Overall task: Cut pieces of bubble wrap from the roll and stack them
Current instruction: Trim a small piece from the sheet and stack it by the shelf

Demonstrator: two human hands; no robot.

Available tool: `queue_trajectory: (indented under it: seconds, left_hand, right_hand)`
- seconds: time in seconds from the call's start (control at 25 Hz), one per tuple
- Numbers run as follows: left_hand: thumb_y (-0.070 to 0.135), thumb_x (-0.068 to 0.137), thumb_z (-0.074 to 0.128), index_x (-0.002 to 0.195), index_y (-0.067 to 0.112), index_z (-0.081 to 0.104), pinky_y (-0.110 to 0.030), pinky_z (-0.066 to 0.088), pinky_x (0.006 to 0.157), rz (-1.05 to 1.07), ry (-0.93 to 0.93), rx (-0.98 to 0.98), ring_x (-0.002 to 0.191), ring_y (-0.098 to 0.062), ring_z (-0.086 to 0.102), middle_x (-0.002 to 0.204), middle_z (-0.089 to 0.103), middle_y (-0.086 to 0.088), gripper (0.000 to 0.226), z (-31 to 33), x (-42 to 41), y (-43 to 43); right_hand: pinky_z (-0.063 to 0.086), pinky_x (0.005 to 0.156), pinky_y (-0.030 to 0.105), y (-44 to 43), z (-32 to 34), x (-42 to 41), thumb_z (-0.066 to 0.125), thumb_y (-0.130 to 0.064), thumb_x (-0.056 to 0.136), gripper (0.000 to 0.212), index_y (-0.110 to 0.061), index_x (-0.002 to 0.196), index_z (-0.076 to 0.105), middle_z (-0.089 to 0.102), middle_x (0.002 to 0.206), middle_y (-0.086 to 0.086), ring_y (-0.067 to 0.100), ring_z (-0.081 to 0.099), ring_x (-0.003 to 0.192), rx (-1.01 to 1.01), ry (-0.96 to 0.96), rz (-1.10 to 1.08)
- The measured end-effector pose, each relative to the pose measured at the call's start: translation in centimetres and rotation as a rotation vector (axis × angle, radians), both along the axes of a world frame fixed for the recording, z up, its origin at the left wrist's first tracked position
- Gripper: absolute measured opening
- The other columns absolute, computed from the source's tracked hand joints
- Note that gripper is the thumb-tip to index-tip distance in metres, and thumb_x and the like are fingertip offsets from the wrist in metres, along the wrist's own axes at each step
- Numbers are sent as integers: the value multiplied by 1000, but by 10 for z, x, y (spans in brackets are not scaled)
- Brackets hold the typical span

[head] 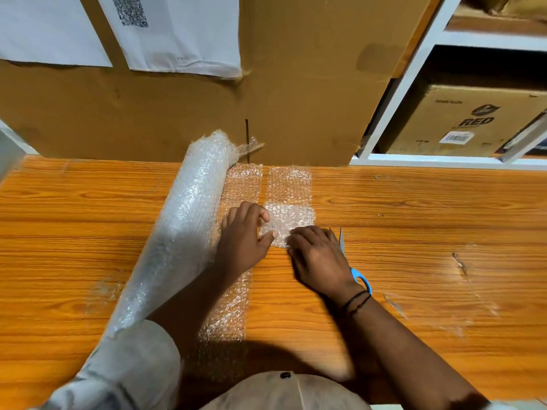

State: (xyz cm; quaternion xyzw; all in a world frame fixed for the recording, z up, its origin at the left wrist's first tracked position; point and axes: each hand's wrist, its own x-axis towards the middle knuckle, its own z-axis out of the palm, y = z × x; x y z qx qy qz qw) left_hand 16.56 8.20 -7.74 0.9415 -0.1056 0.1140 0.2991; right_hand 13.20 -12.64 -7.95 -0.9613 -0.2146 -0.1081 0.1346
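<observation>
Where the cut piece lies: the bubble wrap piece (291,218) is flat on the desk (429,208), between both hands, on the near end of a longer strip (289,182).
Left hand: the left hand (241,236) is at its left edge, thumb and forefinger pinching it.
Right hand: the right hand (318,258) has bent fingers, tips down on the near right corner; whether they pinch, I cannot tell.
Scissors: the scissors (361,279) are just right of that hand, blade pointing away.
Roll: the roll (183,220) has its long axis running near-left to far-centre, nearer the left hand; probably the next cut starts there.
</observation>
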Motion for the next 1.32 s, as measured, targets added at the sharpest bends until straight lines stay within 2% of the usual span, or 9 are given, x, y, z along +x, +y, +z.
queue_trajectory:
  seconds: [0.08,0.2,0.44,0.52,0.64,0.88,1.0,1.12,1.32]
  left_hand:
    - [44,95,62,120,34,60,-39,34,94,-109,18,38,119,-19,44,131,54,14,26,6,8,1]
    - [57,100,39,138,40,57,-38,23,100,-237,82,76,135,-14,32,150,48,20,45,14,12,4]
    - [87,88,27,137,39,60,-39,20,104,-383,178,-56,129,-9,40,123,61,8,76,14,4,21]
    - [88,84,39,131,31,62,-36,22,101,-305,219,-55,120,-10,41,116,57,8,77,19,4,18]
    - [61,89,68,141,26,50,-34,19,100,-146,200,-80,116,-13,50,113,60,11,65,22,9,9]
    - [52,87,74,162,31,18,-36,19,97,4,131,-36,104,-12,58,95,63,14,96,6,18,2]
    - [52,87,71,162,32,19,-47,30,100,46,79,72,118,-21,53,118,64,8,93,-4,15,-2]
    - [55,87,66,159,33,28,-50,34,97,83,34,191,125,-28,45,139,52,1,84,-10,17,-3]
    - [53,93,61,144,41,52,-51,32,101,130,39,243,133,-31,37,155,40,-1,53,-14,19,-2]
  right_hand:
    - [45,86,45,-1,3,0,64,-22,96,14,-16,107,69,70,109,1,30,61,103,-14,-23,-30]
    - [43,84,44,-3,12,-7,59,-27,97,14,-17,102,67,68,98,0,29,59,97,54,-18,-62]
    - [46,82,41,-5,52,-5,53,-25,100,16,-18,105,67,71,94,-1,26,63,91,330,88,-104]
    - [48,79,41,-7,64,12,58,-22,101,12,-18,106,68,72,93,0,25,64,88,380,97,-128]
    - [53,79,44,-8,69,50,60,-21,101,13,-16,108,69,74,94,4,29,67,90,357,78,-176]
    - [50,95,49,4,50,111,60,-18,98,20,-18,115,70,74,111,2,29,66,107,210,150,-206]
    - [40,96,47,11,43,107,60,-13,93,31,-15,122,68,67,122,6,32,58,115,47,-27,-280]
    - [40,100,46,23,37,79,52,-20,89,34,-11,117,69,67,121,7,29,58,115,75,-164,-157]
    - [36,115,52,24,2,51,43,-31,102,42,-12,135,62,57,148,14,34,48,140,-30,107,-69]
